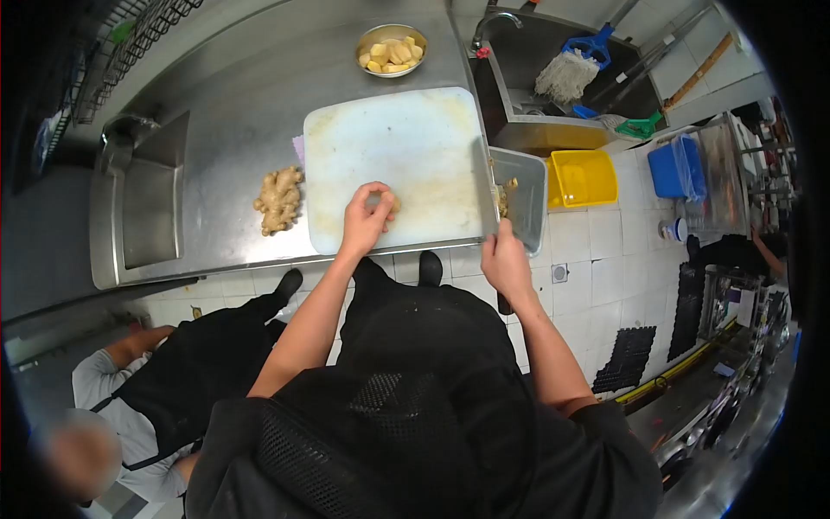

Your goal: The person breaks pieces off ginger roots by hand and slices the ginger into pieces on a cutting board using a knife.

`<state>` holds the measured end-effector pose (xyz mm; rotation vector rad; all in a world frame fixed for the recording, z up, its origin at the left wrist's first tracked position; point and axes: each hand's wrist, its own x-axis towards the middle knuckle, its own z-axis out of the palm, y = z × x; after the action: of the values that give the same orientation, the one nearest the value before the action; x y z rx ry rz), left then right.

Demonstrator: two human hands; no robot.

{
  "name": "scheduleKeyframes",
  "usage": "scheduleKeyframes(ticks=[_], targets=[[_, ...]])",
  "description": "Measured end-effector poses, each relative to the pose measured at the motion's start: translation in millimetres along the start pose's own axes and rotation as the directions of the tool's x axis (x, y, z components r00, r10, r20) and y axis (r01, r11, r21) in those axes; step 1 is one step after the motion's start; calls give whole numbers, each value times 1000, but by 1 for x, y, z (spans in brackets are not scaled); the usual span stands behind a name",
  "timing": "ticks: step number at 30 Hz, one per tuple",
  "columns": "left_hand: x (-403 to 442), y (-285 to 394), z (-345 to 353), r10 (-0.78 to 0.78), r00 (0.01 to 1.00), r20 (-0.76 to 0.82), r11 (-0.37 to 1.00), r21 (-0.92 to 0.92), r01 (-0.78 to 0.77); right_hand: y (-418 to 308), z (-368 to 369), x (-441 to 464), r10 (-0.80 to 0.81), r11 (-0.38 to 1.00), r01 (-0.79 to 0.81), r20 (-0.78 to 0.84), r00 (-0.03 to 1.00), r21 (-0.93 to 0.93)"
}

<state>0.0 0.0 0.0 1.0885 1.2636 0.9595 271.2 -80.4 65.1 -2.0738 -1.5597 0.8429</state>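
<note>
My left hand [367, 218] is over the near part of a white cutting board [393, 143], its fingers closed around a small pale piece of ginger [396, 204]. My right hand [507, 258] grips a knife by its dark handle [505, 304], at the board's right edge. The blade points away from me over a grey bin [534, 203], and brownish scraps [504, 197] show beside it. A large unpeeled ginger root [279, 201] lies on the steel counter left of the board. Beyond the board stands a metal bowl [392, 73] with several peeled ginger pieces.
A sink [156, 203] is at the counter's left end. Another sink [519, 86] at back right has a mop head [568, 76] above it. Yellow [584, 179] and blue [673, 169] bins stand to the right. Another person in a dark apron [216, 372] is at lower left.
</note>
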Motion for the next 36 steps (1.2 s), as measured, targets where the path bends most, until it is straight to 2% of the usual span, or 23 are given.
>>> scheduleKeyframes(ticks=[2,3,5,6,7,9,10,11,15,18,20,22,23,24,25,27,28,29,30,31,33,35,36], targets=[[4,7,6,35,997,-65,999,-11,-36,-17,-2,3,-158,981,169,115,981,-95],[-9,12,-9,26,998,-66,999,44,-23,-29,12,-9,-153,986,159,122,981,-41],[-10,8,1,-20,997,-75,999,45,23,-39,11,-10,-182,973,213,262,948,-94],[-6,6,6,-11,998,-68,999,35,13,-42,14,-6,-176,961,231,306,936,-153],[-3,6,5,3,996,-90,999,37,0,-47,18,-1,-181,960,233,295,938,-154],[-7,3,9,-7,994,-112,1000,29,10,-55,22,-3,-189,957,258,390,901,-133],[-5,3,10,56,992,-115,997,67,-49,-61,18,-2,-173,957,253,417,892,-145],[-6,2,11,116,986,-117,989,103,-104,-65,15,-3,-170,956,252,423,890,-148],[-7,5,13,148,977,-155,986,94,-135,-76,14,-13,-176,961,249,427,887,-122],[-4,-1,9,197,972,-128,967,187,-172,-79,0,-19,-176,960,253,442,880,-123],[-3,11,9,-19,993,-117,991,127,34,-75,-8,-20,-189,955,269,442,877,-124],[7,-20,1,237,967,-89,942,266,-206,-67,-10,-32,-220,945,302,435,873,-129],[7,-21,3,276,958,-77,943,215,-255,-58,-5,-37,-247,939,322,416,875,-120],[6,-15,3,338,938,-78,891,348,-292,-58,-7,-37,-273,933,343,403,873,-111],[14,-37,1,320,943,-88,911,303,-281,-53,-2,-34,-209,934,316,465,860,-164],[5,-8,4,325,942,-84,892,357,-276,-56,-2,-29,-218,931,323,448,867,-170],[9,-21,1,354,932,-72,871,388,-301,-56,-4,-28,-168,940,288,486,858,-183],[14,-33,1,294,952,-90,894,378,-240,-44,6,-19,-147,935,286,506,850,-209],[9,-38,4,371,920,-128,865,408,-292,-47,5,-14,-73,946,235,560,826,-224],[15,-52,2,379,919,-107,855,422,-303,-26,19,-5,-167,926,325,566,807,-191],[16,-54,2,321,941,-107,859,451,-242,-18,17,-17,-136,947,262,508,851,-185],[34,-56,4,378,922,-78,841,447,-307,-36,3,-10,-226,908,356,458,860,-221],[31,-54,4,343,936,-79,851,447,-275,-39,2,-6,-254,898,377,436,863,-225]])
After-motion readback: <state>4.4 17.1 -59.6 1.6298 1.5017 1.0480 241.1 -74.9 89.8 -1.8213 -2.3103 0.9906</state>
